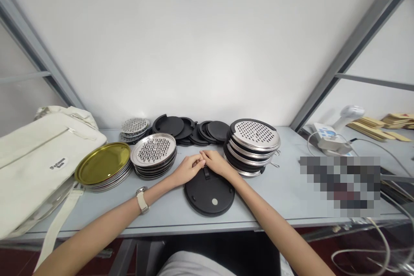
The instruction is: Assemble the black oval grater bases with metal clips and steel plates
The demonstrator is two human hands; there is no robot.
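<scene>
No text can be read with certainty; dark, blurred lettering is seen on the cream bag (29, 155).

The light is bright and even, with a soft pale glow on the wall (207, 43) above the table (274, 202). Around the black disc (210, 196), shadows are faint (the underside beyond its near edge falls dark). Left of it, the gold plate (103, 164) carries a sheen. Far right of the disc, coarse pixel blocks hide a patch; outer frame bars slant, stretched by wide-angle distortion.
</scene>
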